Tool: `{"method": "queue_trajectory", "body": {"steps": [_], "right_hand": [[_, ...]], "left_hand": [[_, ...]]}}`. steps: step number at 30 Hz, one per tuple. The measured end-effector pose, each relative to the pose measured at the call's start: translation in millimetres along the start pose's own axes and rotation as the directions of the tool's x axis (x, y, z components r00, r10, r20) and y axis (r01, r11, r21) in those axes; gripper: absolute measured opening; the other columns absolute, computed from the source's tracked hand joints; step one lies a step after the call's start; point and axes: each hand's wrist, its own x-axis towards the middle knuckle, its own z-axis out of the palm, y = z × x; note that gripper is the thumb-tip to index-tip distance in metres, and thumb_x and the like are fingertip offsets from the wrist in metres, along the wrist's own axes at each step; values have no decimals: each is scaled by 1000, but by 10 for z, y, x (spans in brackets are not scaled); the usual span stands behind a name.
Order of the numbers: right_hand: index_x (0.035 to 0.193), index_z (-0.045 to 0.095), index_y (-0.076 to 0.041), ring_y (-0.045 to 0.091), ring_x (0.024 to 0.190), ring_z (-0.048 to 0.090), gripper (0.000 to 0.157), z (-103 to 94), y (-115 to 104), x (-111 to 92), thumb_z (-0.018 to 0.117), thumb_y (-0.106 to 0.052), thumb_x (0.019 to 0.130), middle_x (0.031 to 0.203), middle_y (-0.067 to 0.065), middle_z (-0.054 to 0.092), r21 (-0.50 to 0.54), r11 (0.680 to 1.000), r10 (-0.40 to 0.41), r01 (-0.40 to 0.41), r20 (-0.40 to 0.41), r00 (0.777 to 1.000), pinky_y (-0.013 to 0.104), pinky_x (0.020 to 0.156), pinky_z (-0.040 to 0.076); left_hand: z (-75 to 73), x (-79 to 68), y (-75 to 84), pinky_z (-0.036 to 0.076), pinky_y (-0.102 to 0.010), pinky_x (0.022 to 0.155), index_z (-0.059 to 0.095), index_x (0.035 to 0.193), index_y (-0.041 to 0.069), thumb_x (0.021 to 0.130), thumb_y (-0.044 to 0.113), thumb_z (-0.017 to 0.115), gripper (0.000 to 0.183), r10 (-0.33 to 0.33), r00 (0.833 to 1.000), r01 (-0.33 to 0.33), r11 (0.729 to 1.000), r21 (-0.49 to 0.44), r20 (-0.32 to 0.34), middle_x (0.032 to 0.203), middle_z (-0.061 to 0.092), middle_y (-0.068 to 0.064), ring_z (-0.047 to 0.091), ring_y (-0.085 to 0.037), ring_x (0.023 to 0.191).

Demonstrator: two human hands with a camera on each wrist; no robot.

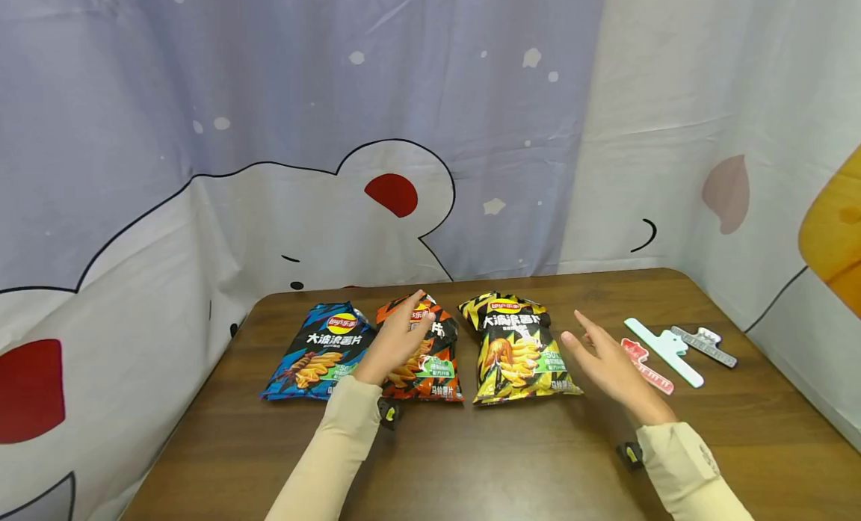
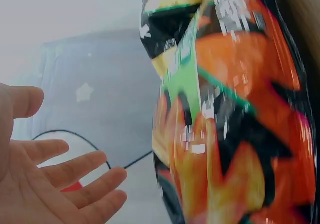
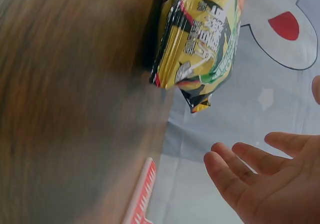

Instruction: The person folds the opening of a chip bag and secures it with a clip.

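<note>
Three chip bags lie in a row on the table: a blue one (image 1: 321,353), an orange one (image 1: 440,349) and a yellow one (image 1: 514,349). My left hand (image 1: 397,341) is over the orange bag's left part and hides some of it, its fingers extended and nothing in them. In the left wrist view that orange bag (image 2: 240,119) fills the right side, beside the spread fingers (image 2: 82,179). My right hand (image 1: 608,368) is held between the yellow bag and the clips, fingers straight, holding nothing. The right wrist view shows the yellow bag (image 3: 202,44) above and left of the hand (image 3: 270,174).
To the right lie three clips: a red one (image 1: 647,368), a mint-green one (image 1: 666,353) and a grey one (image 1: 705,347). The brown wooden table (image 1: 511,461) ends at a printed curtain (image 1: 498,132) behind.
</note>
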Motion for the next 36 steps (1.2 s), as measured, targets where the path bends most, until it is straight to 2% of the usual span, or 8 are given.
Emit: {"method": "queue_trajectory", "body": {"steps": [6,13,17,24,28,32,36], "right_hand": [[154,18,-8,52,131,37,69,-11,-7,37,33,-51,101,149,30,32,91,993,74,-78,41,996,68,100,33],[154,17,-7,52,135,31,72,2,12,85,32,-53,101,152,26,28,173,977,113,-126,86,990,66,104,29],[154,15,-5,51,135,31,74,31,36,120,33,-54,100,152,28,28,222,962,135,-158,113,984,63,107,29],[153,10,2,48,129,42,76,56,51,186,35,-49,102,149,32,30,361,914,133,-185,164,977,53,103,41],[153,10,1,47,131,40,76,74,81,239,37,-48,102,151,31,26,429,872,166,-235,193,967,52,104,40],[153,10,1,46,132,39,76,90,80,266,38,-48,101,153,30,23,477,832,198,-285,225,954,51,104,41],[152,10,2,48,132,38,75,99,84,276,37,-46,102,151,32,24,493,816,201,-302,248,948,52,104,41]], "left_hand": [[95,43,47,34,-56,108,22,154,19,102,41,43,61,12,1000,-11,997,-75,19,154,32,-15,37,-35,138],[201,94,131,44,-53,99,24,153,16,101,39,46,61,-16,1000,18,988,-155,16,149,40,-18,49,-36,128],[286,125,174,42,-53,102,22,154,16,102,38,45,61,-37,999,45,973,-226,38,151,37,-19,45,-38,131],[434,172,225,34,-55,108,21,154,18,100,43,46,65,-114,990,134,945,-300,84,153,34,-15,38,-37,137],[496,197,251,31,-57,110,22,154,16,99,44,47,66,-165,977,203,914,-352,135,154,32,-15,32,-36,141],[541,222,287,31,-55,110,20,154,13,99,43,48,69,-189,965,250,869,-426,181,155,28,-18,31,-37,141],[582,237,305,35,-53,108,17,154,9,100,43,47,71,-188,956,277,831,-482,225,155,24,-21,36,-42,137]]}}
